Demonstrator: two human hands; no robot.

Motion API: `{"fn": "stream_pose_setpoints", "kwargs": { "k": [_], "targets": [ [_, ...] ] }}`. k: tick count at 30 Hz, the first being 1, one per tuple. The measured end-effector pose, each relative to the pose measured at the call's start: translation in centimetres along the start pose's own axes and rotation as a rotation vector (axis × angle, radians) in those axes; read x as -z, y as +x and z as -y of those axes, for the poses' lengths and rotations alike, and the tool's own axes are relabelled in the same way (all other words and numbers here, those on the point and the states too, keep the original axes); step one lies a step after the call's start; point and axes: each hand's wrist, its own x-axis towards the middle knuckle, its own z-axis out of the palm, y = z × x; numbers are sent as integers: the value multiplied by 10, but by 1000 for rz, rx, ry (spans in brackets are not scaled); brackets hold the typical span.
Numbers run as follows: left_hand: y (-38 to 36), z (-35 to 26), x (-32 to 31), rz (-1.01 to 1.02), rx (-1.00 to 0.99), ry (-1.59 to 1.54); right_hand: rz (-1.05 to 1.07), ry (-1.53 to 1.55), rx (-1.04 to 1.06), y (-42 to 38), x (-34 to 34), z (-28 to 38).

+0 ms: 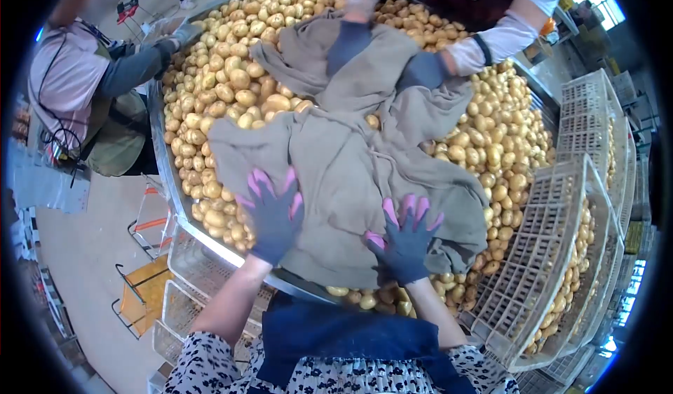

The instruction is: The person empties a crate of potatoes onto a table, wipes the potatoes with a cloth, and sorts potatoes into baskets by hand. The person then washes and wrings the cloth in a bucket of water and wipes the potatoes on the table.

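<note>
A large grey-brown cloth [329, 162] lies crumpled over a heap of potatoes [231, 78] in a wide metal-rimmed bin. My left hand [273, 215], in a dark glove with pink fingertips, rests flat on the cloth's left part, fingers spread. Gloved the same way, my right hand [405, 243] presses on its right part with fingers apart. Across from me, another person's two gloved hands [420, 70] are on the far part of the same cloth. Potatoes show all around its edges.
On the left a co-worker's gloved hand [186, 35] reaches the bin's rim [165, 162]. Plastic crates [536, 254] with potatoes stand stacked at the right. More crates [203, 261] sit below the rim at left, near a yellow folding stool [147, 292].
</note>
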Motion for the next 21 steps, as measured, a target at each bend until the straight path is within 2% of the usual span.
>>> {"fn": "stream_pose_setpoints", "kwargs": {
  "k": [1,2,4,5,6,7,8,9,10,11,12,13,14,15,16,17,18,19,20,21],
  "targets": [
    [3,-3,1,104,-29,22,-90,63,-48,13,-3,0],
    [13,-5,1,124,-32,23,-71,66,-55,29,-4,-2],
    [54,-10,-3,329,-44,-160,-42,44,0,69,-5,-13],
    [76,0,-38,319,-131,-281,-44,-65,46,90,-23,-20],
    [107,-8,-41,236,-153,-170,-47,-177,96,111,-39,-27],
    [137,-16,-42,137,-173,-56,2,-176,32,135,-31,-19],
    [158,-21,-55,-64,-191,-130,37,-180,-20,163,-22,-13],
    [185,-28,-62,-62,-165,-47,-17,-205,0,193,-25,-20],
    [210,-25,-90,-155,-179,-348,-77,-229,16,220,-31,-27],
    [214,-33,-84,-214,-139,-270,-93,-237,16,241,-38,-31],
    [218,-44,-75,-277,-105,-193,-207,-157,-14,260,-47,-33],
    [211,-50,-78,-300,-140,-223,-322,-75,-41,273,-43,-29],
    [195,-52,-81,-318,-176,-250,-340,-76,-45,270,-41,-26],
    [175,-50,-74,-281,-235,-279,-195,-334,70,253,-36,-18],
    [152,-45,-69,-124,-290,-242,-37,-587,186,231,-35,-11],
    [127,-41,-67,41,-342,-206,5,-368,259,208,-39,-15],
    [106,-41,-31,146,-335,-271,58,-149,331,181,-45,-20],
    [87,-36,-16,260,-266,-517,150,-142,381,151,-33,-13],
    [72,-35,4,135,-431,-320,248,-132,428,131,-17,-6],
    [57,-38,-1,266,-264,-884,281,-122,426,122,-20,-5]
  ]
}}
